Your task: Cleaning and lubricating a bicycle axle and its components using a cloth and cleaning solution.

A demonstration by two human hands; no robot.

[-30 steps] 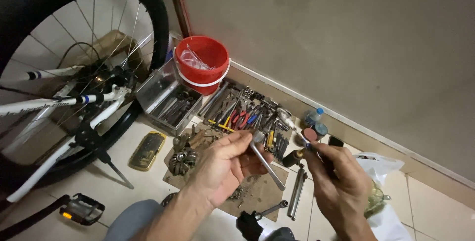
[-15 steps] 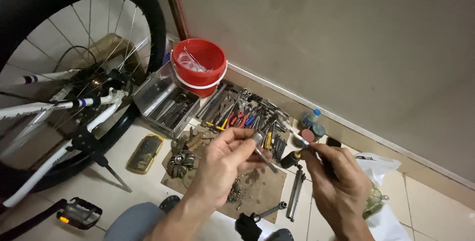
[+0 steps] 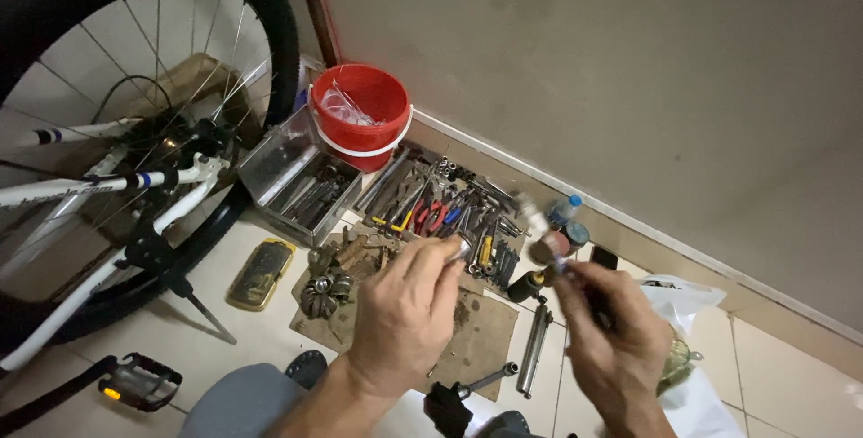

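Note:
My left hand (image 3: 406, 312) is raised over a brown cardboard sheet (image 3: 476, 330), its fingertips pinched on a small silvery metal piece (image 3: 461, 247). My right hand (image 3: 611, 339) is beside it to the right, blurred by motion, closed around a thin dark-handled tool (image 3: 575, 285) whose tip points up and left toward the left hand. Below both hands lie several hand tools (image 3: 440, 209) spread along the wall, and a bicycle sprocket cluster (image 3: 328, 290) sits on the cardboard's left edge.
A bicycle rear wheel (image 3: 135, 88) and white frame (image 3: 99, 186) fill the left. A red bucket (image 3: 360, 119), grey metal toolbox (image 3: 297, 182), yellow flat case (image 3: 261, 272), pedal (image 3: 139, 382), small bottles (image 3: 562, 218) and a white plastic bag (image 3: 692, 375) stand on the tiled floor.
My left hand no longer holds the long metal rod and now pinches a small metal piece. My right hand has risen toward the left hand, blurring.

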